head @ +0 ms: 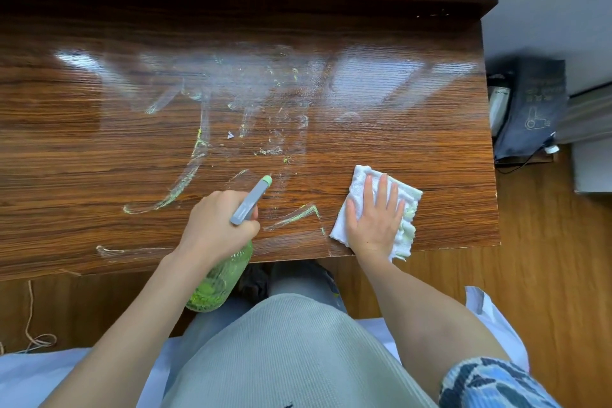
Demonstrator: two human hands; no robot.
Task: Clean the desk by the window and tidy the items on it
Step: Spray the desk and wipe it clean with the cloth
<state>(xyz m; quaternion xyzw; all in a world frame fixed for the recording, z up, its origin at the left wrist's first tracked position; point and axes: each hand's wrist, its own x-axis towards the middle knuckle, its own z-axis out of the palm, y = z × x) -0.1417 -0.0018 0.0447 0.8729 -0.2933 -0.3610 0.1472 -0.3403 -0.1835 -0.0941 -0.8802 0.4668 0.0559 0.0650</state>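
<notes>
Bright, even daylight, soft overall. Big window glare on the glossy wooden desk (pixel 99 156), two pale patches toward 12 o'clock, one at 10–11 and one at 1; the grain washes out there and wet smears (pixel 185 182) catch the light, showing white-green. Back edge of the desk at 12 is deep in shadow, nearly black. Soft short shadow under the left hand (pixel 218 225) and the spray bottle (pixel 225 272); faint shadow beside the right hand (pixel 374 219) on the white cloth (pixel 361 189). Wide-angle bowing: desk edges curve, worst at 9 and 3. Dark bag (pixel 530 109) at 2–3 is soft and dim, print unreadable. Slight blur at the corners, centre sharp.
</notes>
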